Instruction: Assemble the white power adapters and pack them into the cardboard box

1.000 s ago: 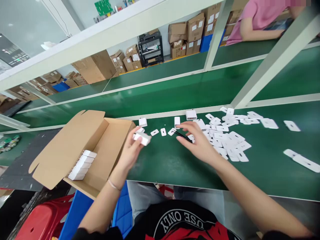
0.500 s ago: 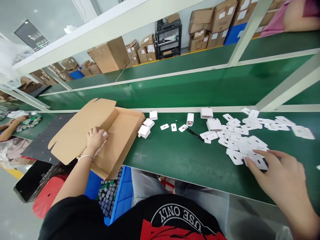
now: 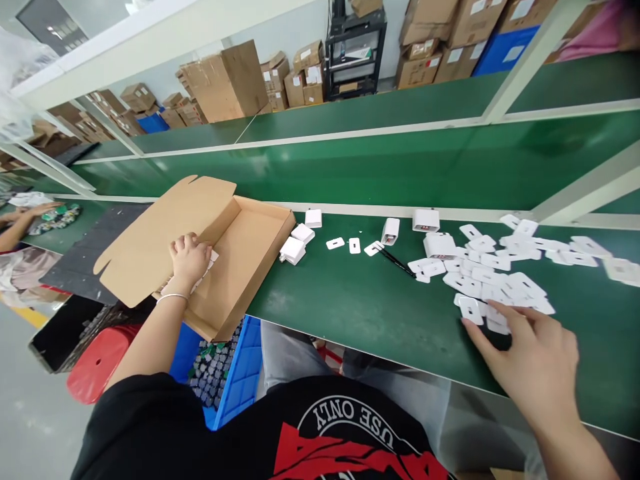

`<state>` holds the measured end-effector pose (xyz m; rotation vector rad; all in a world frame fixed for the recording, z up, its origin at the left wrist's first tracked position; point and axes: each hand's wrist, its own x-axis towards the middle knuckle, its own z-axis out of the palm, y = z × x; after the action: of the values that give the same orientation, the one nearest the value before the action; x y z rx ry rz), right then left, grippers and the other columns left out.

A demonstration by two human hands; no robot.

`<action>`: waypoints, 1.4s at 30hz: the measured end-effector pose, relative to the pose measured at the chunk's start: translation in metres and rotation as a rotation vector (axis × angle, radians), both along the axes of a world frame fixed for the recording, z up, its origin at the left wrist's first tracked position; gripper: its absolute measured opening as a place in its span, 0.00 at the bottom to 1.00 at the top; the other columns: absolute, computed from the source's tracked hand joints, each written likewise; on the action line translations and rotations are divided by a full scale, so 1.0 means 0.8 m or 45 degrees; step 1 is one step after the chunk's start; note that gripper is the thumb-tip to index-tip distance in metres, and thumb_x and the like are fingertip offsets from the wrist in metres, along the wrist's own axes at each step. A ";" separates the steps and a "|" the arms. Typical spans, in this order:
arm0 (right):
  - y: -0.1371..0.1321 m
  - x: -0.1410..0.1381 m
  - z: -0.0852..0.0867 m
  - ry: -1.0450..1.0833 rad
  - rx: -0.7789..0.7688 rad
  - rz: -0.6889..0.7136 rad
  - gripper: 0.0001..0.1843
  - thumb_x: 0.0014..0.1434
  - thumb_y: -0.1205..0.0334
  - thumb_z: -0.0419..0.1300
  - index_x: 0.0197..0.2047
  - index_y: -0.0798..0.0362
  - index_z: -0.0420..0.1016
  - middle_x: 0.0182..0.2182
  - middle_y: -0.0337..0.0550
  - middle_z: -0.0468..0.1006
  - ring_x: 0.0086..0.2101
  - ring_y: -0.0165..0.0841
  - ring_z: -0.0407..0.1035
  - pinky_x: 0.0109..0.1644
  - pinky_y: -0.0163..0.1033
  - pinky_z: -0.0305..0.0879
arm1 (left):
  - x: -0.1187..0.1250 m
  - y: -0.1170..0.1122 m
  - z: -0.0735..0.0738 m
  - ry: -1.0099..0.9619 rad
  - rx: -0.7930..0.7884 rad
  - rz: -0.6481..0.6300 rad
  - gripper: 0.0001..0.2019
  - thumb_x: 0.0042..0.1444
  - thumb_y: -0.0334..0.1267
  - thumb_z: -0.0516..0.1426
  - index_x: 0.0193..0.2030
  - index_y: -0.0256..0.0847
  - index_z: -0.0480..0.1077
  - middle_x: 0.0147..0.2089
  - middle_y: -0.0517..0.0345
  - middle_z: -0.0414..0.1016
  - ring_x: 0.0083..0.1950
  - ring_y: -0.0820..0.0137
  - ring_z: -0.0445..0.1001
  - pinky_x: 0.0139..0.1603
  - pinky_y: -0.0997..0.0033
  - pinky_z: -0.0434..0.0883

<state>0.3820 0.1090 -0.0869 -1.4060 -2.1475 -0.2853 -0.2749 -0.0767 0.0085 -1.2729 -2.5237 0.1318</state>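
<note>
Two hands work apart: the step seems to be placing white blocks (image 3: pixel 214 257) in the cardboard box (image 3: pixel 250 233), and the next move likely calls for a fine pinch on a white plate (image 3: pixel 471 311). At the box's left side, the left hand (image 3: pixel 190 260) partly covers the blocks; whether its grip holds one, I cannot tell. Well right of the box, the right hand (image 3: pixel 533 350) has its grip part-spread beside that plate.
</note>
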 end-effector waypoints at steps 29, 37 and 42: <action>-0.022 -0.075 0.048 0.847 -0.612 0.470 0.07 0.73 0.57 0.58 0.46 0.48 0.76 0.39 0.45 0.79 0.36 0.37 0.71 0.40 0.44 0.68 | 0.368 0.333 -0.032 -1.456 0.436 -1.154 0.13 0.63 0.39 0.62 0.53 0.45 0.80 0.54 0.48 0.75 0.52 0.60 0.76 0.56 0.57 0.76; 0.037 -0.186 0.100 1.557 -0.952 0.675 0.15 0.65 0.46 0.66 0.41 0.49 0.77 0.29 0.37 0.74 0.27 0.30 0.66 0.32 0.40 0.65 | 0.359 0.248 -0.039 -2.498 0.842 -0.693 0.22 0.56 0.56 0.69 0.47 0.41 0.76 0.44 0.54 0.79 0.44 0.66 0.79 0.47 0.62 0.79; 0.072 -0.258 0.094 1.788 -1.313 0.799 0.23 0.56 0.40 0.72 0.39 0.50 0.74 0.24 0.31 0.70 0.23 0.27 0.66 0.29 0.38 0.66 | 0.365 0.233 -0.051 -2.751 0.867 -0.527 0.25 0.66 0.63 0.56 0.44 0.39 0.72 0.41 0.51 0.79 0.39 0.66 0.78 0.37 0.66 0.75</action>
<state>0.1753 0.1665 -0.0120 -0.7067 -1.2435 1.6936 0.0171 0.1094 -0.0323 -1.6988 -2.2674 -3.2887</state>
